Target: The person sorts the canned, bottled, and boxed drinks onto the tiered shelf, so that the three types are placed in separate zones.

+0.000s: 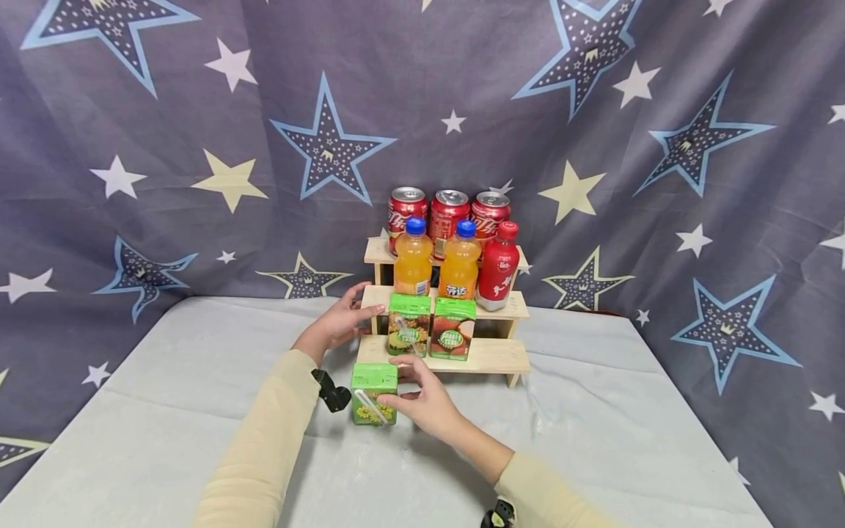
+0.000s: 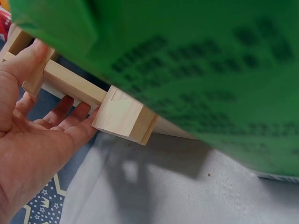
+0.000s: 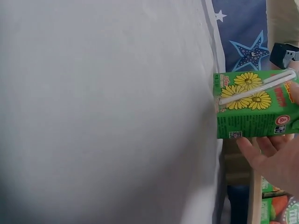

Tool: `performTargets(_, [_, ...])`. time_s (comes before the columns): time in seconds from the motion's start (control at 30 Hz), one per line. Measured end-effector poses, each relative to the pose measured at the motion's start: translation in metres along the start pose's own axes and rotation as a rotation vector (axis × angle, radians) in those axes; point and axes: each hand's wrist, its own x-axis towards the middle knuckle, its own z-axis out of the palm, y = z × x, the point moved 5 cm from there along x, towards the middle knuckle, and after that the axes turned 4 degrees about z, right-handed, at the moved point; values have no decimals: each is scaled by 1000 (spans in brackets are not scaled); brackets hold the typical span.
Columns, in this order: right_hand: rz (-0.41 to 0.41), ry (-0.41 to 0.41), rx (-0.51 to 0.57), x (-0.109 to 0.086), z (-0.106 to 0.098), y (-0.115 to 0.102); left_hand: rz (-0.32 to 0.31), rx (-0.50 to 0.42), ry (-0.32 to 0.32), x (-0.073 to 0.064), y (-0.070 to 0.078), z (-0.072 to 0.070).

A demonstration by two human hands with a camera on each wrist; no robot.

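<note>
My right hand (image 1: pixel 429 403) grips a green drink carton (image 1: pixel 374 376) by its right side, in front of the rack's lower left. Yellow flowers and a wrapped straw show on the carton (image 3: pixel 250 105) in the right wrist view. At the left side of the three-tier wooden rack (image 1: pixel 491 356), my left hand (image 1: pixel 339 320) holds its end at the middle tier. The left wrist view has the thumb over the wood and the fingers (image 2: pixel 77 119) bent against the rail; the carton (image 2: pixel 201 84) fills much of that view.
Two juice cartons (image 1: pixel 454 309) stand on the lowest tier. Above them are two orange drink bottles (image 1: pixel 413 268) with blue caps and a red bottle (image 1: pixel 498 268). Three red cans (image 1: pixel 451 209) line the top tier. A star-printed curtain (image 1: pixel 422 95) hangs behind the pale-covered table (image 1: pixel 594 440).
</note>
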Motion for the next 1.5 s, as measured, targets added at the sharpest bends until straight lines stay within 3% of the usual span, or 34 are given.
performTargets(0.67, [-9, 91, 27, -4, 1, 1, 2, -13, -16, -1, 1, 2])
performTargets(0.93, [-19, 90, 34, 1, -2, 24, 2, -11, -15, 0, -1, 0])
performTargets(1.1, [-55, 86, 48, -2, -8, 19, 1, -13, -11, 1, -1, -1])
performTargets(1.5, [-30, 113, 22, -15, -21, 3, 1, -30, -23, 1, -1, 1])
